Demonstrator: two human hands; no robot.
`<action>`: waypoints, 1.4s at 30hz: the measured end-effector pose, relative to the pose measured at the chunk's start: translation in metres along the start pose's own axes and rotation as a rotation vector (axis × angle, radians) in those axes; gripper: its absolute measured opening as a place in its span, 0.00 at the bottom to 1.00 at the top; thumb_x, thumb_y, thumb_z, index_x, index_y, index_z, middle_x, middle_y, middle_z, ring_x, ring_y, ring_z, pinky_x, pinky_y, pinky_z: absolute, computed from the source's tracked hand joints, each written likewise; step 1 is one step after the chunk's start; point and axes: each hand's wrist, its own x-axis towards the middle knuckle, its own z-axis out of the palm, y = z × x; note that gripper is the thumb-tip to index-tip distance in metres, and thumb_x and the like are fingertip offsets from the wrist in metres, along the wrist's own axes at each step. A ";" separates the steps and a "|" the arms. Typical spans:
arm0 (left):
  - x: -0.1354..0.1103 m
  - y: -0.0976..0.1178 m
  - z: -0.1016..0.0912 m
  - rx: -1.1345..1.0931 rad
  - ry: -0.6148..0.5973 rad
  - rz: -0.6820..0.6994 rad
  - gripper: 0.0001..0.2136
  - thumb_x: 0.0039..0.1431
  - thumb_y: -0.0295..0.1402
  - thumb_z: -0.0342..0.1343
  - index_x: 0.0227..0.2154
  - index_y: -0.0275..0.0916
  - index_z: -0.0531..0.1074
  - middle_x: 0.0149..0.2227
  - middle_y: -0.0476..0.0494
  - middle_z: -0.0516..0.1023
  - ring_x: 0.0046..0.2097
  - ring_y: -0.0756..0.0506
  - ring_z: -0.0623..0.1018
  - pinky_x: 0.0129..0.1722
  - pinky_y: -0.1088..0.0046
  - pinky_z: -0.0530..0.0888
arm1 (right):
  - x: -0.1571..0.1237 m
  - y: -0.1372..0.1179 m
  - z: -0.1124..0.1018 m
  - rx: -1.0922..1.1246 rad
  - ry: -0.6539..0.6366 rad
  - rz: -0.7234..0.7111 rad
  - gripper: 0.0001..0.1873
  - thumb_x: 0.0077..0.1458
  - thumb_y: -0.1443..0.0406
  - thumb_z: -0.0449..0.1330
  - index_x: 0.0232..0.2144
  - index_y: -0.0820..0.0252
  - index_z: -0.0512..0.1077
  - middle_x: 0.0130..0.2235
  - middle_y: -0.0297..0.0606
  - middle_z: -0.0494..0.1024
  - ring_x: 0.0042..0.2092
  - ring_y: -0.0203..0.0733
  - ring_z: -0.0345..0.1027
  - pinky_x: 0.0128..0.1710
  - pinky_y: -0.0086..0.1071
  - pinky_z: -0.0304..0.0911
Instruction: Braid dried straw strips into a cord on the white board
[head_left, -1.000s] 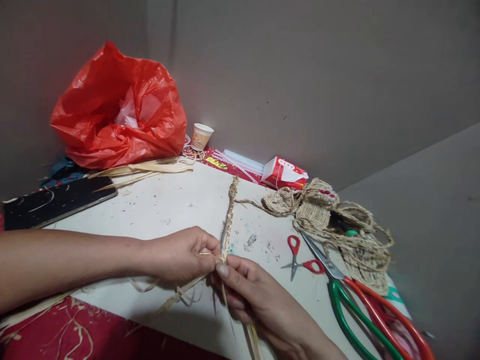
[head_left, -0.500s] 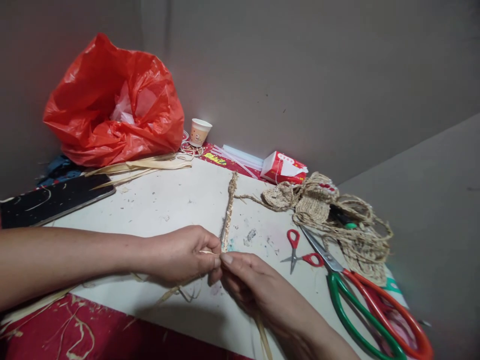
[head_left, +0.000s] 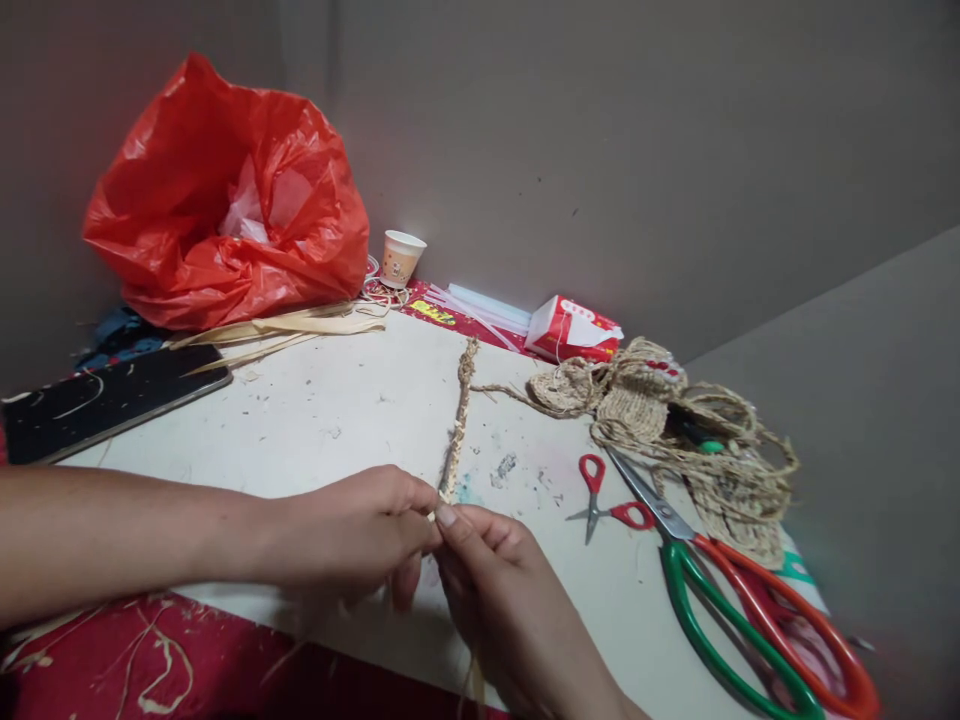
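A narrow braid of straw-coloured fibre [head_left: 459, 425] lies on the white board [head_left: 315, 420] and runs down to my fingers. My right hand [head_left: 502, 590] is closed in a pinch on the near end of the braid, thumb on top. Close against it, my left hand [head_left: 375, 525] has its fingers bent together at the same end, on a pale strip that barely shows between them. Loose pale strands [head_left: 474, 685] hang below my right hand. What lies under my palms is hidden.
Big shears [head_left: 750, 610] and small red-handled scissors [head_left: 596, 505] lie on the right, before a heap of braided cord [head_left: 637, 410]. Behind stand a tissue pack [head_left: 574, 330], a paper cup [head_left: 403, 260] and a red plastic bag [head_left: 225, 200]. A phone [head_left: 120, 400] lies left.
My left hand has turned over, its back now more upward, with its fingers lower. My right hand has shifted slightly left, still pinching the braid. The view has shifted slightly.
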 end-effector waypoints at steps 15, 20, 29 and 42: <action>0.001 -0.010 0.026 0.153 0.272 0.158 0.09 0.55 0.33 0.44 0.35 0.39 0.67 0.29 0.50 0.71 0.28 0.52 0.67 0.25 0.78 0.62 | -0.006 0.003 0.009 0.124 0.051 0.055 0.17 0.53 0.54 0.59 0.24 0.62 0.68 0.18 0.29 0.61 0.22 0.32 0.53 0.23 0.27 0.52; -0.002 0.002 0.001 0.284 0.142 0.129 0.10 0.53 0.33 0.46 0.33 0.36 0.71 0.19 0.54 0.64 0.21 0.53 0.61 0.20 0.78 0.57 | -0.006 0.000 0.006 0.152 0.023 0.086 0.16 0.52 0.55 0.60 0.24 0.61 0.68 0.15 0.24 0.55 0.18 0.28 0.44 0.19 0.25 0.47; 0.015 -0.002 -0.010 0.067 0.123 0.206 0.07 0.53 0.31 0.45 0.32 0.37 0.66 0.23 0.52 0.66 0.26 0.52 0.64 0.28 0.76 0.64 | -0.005 -0.002 0.001 0.200 -0.037 0.157 0.16 0.53 0.55 0.61 0.26 0.62 0.67 0.15 0.21 0.48 0.18 0.27 0.35 0.17 0.25 0.32; 0.011 0.003 -0.013 0.282 0.122 0.228 0.12 0.53 0.27 0.43 0.26 0.37 0.73 0.25 0.51 0.73 0.29 0.52 0.68 0.32 0.78 0.65 | 0.005 -0.012 -0.023 -0.082 -0.160 0.144 0.16 0.53 0.54 0.59 0.24 0.61 0.70 0.17 0.26 0.56 0.22 0.31 0.48 0.24 0.26 0.48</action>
